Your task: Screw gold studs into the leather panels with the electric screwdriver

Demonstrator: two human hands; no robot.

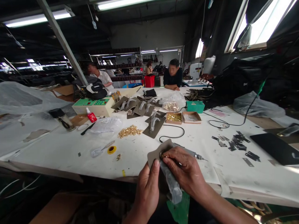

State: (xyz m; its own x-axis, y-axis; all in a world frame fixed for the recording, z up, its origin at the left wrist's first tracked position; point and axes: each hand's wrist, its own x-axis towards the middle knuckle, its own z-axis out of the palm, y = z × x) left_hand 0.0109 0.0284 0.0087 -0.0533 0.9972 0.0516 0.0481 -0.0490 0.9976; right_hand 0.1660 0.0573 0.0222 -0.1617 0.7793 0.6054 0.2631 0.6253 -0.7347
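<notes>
My left hand grips the lower edge of a grey leather piece, thumb pressed flat on its face, fingers curled behind. The piece sits at the near edge of the white table, right in front of me. My right hand is pinched narrow on a small gold fitting set into the piece, fingertips closed around it. A clear plastic-wrapped strap hangs down from under that hand, past the table edge.

At 3 o'clock of my right hand, just beside the knuckles, the tip of a powered screwdriver lies on the table, its black cable looping off toward 12.

At 11 o'clock, well apart: a loose heap of gold hardware. At 12 o'clock, further out: more grey pieces with wrapped straps, and a small box of gold parts. At 9 o'clock: a yellow tape roll. At 2 o'clock: scattered dark metal plates.

Far side of the table, at 12: a person in a dark top, seated.
</notes>
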